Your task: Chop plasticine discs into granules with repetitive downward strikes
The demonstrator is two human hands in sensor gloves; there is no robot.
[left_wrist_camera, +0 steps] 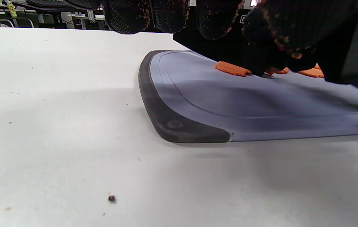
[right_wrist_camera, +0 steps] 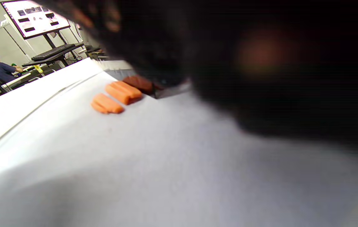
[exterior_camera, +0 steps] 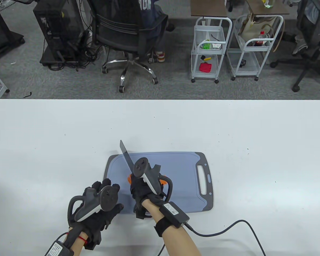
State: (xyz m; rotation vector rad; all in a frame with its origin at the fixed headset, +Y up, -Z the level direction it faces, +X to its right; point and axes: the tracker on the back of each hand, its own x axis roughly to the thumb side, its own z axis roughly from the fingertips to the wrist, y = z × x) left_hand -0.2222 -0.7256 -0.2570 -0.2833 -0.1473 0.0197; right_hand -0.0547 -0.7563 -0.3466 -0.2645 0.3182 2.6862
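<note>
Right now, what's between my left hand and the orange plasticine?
Only bare cutting board lies between the left hand and the plasticine, shown best in the left wrist view.

Two hands point(exterior_camera: 96, 205) point(exterior_camera: 145, 189), one knife point(exterior_camera: 126, 156), one cutting board point(exterior_camera: 186, 170), several plasticine pieces point(right_wrist_camera: 116, 96)

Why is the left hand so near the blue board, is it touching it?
Cannot tell. In the table view the left hand overlaps the board's near-left edge; the left wrist view shows only fingertips hanging above.

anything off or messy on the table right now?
Minor only. A small dark crumb lies on the white table off the cutting board, near its corner, and orange plasticine residue specks the left hand fingertips. The orange plasticine pieces are on the board.
</note>
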